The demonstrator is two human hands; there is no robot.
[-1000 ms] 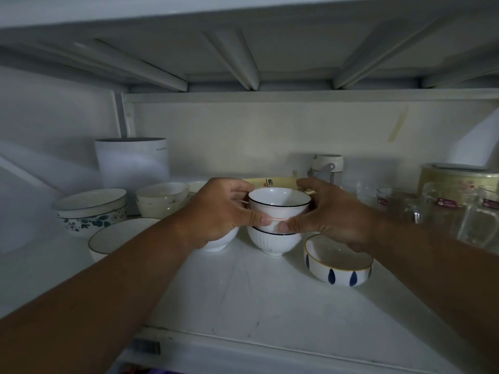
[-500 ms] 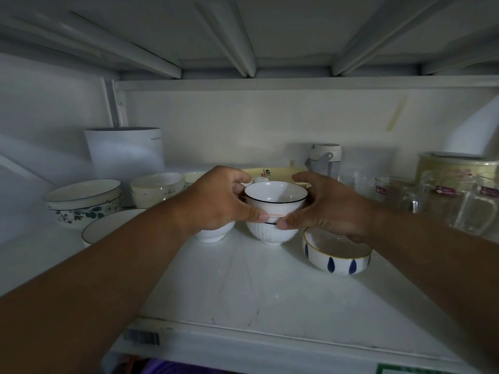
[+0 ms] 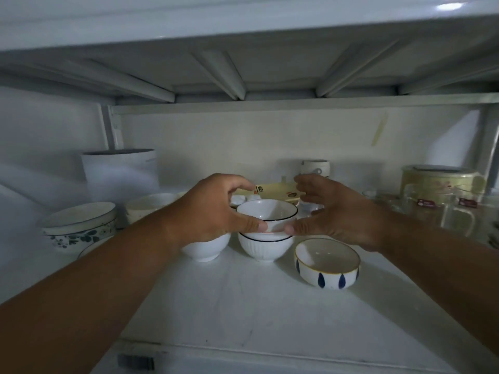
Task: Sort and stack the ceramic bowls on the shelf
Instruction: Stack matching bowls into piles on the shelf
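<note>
White shelf [image 3: 243, 300] carries everything. Tall white canister [image 3: 121, 174] back left. Floral bowl stack [image 3: 78, 228] far left. Blue-drop bowl [image 3: 328, 268] front right, apart from my hands. My left hand [image 3: 213, 211] and right hand [image 3: 334, 211] pinch black-rimmed bowl [image 3: 267, 211], thumbs at its base, fingers curled round; it sits nested in ribbed bowl [image 3: 264, 248], mid-shelf.

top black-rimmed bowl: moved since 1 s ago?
Yes. The top bowl has come down toward the ribbed bowl standing on the shelf and now nests in it; earlier more gap showed.
</note>
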